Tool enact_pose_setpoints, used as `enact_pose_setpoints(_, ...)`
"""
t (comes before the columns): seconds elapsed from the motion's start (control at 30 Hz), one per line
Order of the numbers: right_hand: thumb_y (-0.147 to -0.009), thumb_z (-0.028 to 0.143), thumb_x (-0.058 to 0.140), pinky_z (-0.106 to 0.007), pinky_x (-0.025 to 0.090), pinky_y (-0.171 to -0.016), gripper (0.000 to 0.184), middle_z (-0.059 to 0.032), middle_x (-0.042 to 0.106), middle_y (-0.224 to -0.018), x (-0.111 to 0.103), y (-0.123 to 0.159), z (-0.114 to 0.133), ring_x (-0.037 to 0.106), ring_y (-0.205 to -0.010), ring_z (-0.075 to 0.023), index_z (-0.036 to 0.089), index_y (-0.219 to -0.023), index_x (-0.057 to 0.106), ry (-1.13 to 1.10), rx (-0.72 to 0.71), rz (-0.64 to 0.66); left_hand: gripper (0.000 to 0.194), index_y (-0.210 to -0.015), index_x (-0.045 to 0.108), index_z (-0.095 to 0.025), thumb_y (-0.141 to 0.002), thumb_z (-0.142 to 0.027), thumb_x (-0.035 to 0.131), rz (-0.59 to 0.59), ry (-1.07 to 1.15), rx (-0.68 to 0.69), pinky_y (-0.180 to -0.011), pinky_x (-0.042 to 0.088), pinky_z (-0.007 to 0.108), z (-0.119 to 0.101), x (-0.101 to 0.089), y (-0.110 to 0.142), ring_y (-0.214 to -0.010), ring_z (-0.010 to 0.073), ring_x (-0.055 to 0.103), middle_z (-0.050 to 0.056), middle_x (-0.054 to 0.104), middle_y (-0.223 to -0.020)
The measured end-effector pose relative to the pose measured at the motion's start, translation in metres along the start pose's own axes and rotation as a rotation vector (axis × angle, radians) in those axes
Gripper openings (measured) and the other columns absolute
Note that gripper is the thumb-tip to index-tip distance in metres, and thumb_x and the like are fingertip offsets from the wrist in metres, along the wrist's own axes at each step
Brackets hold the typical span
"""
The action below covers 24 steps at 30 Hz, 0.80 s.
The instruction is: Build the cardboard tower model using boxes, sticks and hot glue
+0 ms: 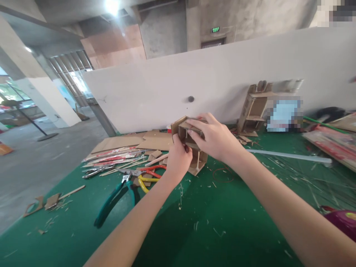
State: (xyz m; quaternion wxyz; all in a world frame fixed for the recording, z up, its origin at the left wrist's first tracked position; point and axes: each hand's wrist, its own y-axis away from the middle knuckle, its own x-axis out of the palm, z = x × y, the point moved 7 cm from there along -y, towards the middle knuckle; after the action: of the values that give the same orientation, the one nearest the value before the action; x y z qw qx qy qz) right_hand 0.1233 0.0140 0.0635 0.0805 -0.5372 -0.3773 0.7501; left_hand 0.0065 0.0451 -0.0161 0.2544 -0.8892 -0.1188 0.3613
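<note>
A small cardboard frame (198, 163) with thin stick posts stands tilted over the green table, partly covered by both hands. My left hand (178, 157) is closed on its near left side, with the thumb up and the other fingers curled. Across its top and right edge lies my right hand (214, 135), its thumb and fingers bent onto the cardboard. Whether a smaller piece sits between the fingers is hidden. Left of the frame lie pliers with teal handles (111, 202) and a cutting tool with red and yellow handles (144, 180).
Flat cardboard sheets (119, 144) and a bundle of sticks in plastic wrap (111, 157) lie at the back left. Another cardboard structure (251, 111) stands against the white partition (155, 89). A translucent glue stick (292, 156) lies right; a purple object (342, 222) sits at the right edge.
</note>
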Motion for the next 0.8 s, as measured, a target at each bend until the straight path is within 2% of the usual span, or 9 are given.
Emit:
enact_pose_setpoints(0.2,-0.092,0.035,0.04,-0.043,0.052,-0.079,0.04,-0.0125,0.05,-0.127,0.002,0.0,0.003,0.062,-0.089,-0.0238,0.025,-0.126,0.058,0.019,-0.012,-0.013,0.028,-0.109,0.035,-0.021,-0.083,-0.018,0.047,0.006,0.028,-0.004,-0.054,0.045,0.028,0.004,0.006,0.001,-0.072,0.0209,0.065,0.009,0.066,-0.084)
enact_pose_setpoints(0.3,-0.092,0.037,0.04,-0.043,0.052,-0.079,0.04,-0.0128,0.05,-0.127,0.002,0.0,0.003,0.062,-0.089,-0.0244,0.024,-0.125,0.059,0.03,-0.015,-0.011,0.027,-0.107,0.037,-0.02,-0.083,-0.021,0.048,0.038,-0.024,-0.005,-0.055,0.046,0.029,0.002,0.002,-0.002,-0.07,0.0213,0.065,0.008,0.066,-0.081)
enact_pose_setpoints(0.43,-0.091,0.038,0.041,-0.043,0.052,-0.077,0.042,-0.0118,0.05,-0.127,0.002,0.0,0.0,0.062,-0.088,-0.0245,0.024,-0.127,0.057,0.029,-0.008,-0.005,0.026,-0.099,0.046,-0.018,-0.078,-0.03,0.055,0.094,-0.343,0.075,-0.057,0.047,0.034,-0.012,-0.02,-0.007,-0.065,0.0259,0.064,0.009,0.065,-0.072)
enact_pose_setpoints(0.53,-0.091,0.038,0.041,-0.041,0.051,-0.077,0.041,-0.0106,0.05,-0.127,0.001,0.001,0.001,0.062,-0.091,-0.0238,0.026,-0.127,0.056,-0.011,-0.016,-0.008,0.016,-0.09,0.054,-0.019,-0.077,-0.029,0.054,0.056,-0.604,0.132,-0.063,0.048,0.039,-0.027,-0.048,-0.012,-0.065,0.029,0.064,0.01,0.064,-0.068)
enact_pose_setpoints(0.6,-0.091,0.037,0.04,-0.04,0.05,-0.077,0.04,-0.0104,0.05,-0.127,-0.001,0.002,0.003,0.061,-0.092,-0.0235,0.026,-0.126,0.056,-0.029,-0.025,-0.004,0.015,-0.09,0.056,-0.02,-0.077,-0.029,0.055,0.059,-0.63,0.16,-0.064,0.048,0.039,-0.038,-0.061,-0.014,-0.065,0.0284,0.064,0.009,0.064,-0.07)
enact_pose_setpoints(0.67,-0.091,0.036,0.039,-0.039,0.05,-0.075,0.039,-0.0104,0.05,-0.126,-0.003,0.003,0.007,0.061,-0.093,-0.0237,0.027,-0.124,0.056,-0.033,-0.03,0.012,0.026,-0.103,0.054,-0.02,-0.08,-0.032,0.055,-0.019,-0.604,0.181,-0.065,0.048,0.038,-0.049,-0.074,-0.017,-0.067,0.0269,0.064,0.01,0.066,-0.075)
enact_pose_setpoints(0.73,-0.091,0.034,0.038,-0.039,0.049,-0.075,0.038,-0.0106,0.05,-0.125,-0.004,0.004,0.01,0.06,-0.095,-0.0242,0.026,-0.124,0.056,-0.037,-0.031,0.026,0.04,-0.116,0.049,-0.019,-0.08,-0.036,0.058,-0.063,-0.569,0.199,-0.065,0.048,0.037,-0.056,-0.077,-0.018,-0.067,0.0253,0.063,0.01,0.067,-0.082)
enact_pose_setpoints(0.8,-0.091,0.031,0.037,-0.038,0.048,-0.076,0.039,-0.0107,0.05,-0.125,-0.006,0.005,0.012,0.059,-0.096,-0.024,0.026,-0.125,0.055,-0.047,-0.032,0.035,0.042,-0.118,0.048,-0.02,-0.081,-0.036,0.059,-0.064,-0.559,0.216,-0.063,0.047,0.035,-0.058,-0.071,-0.019,-0.066,0.0238,0.062,0.011,0.067,-0.086)
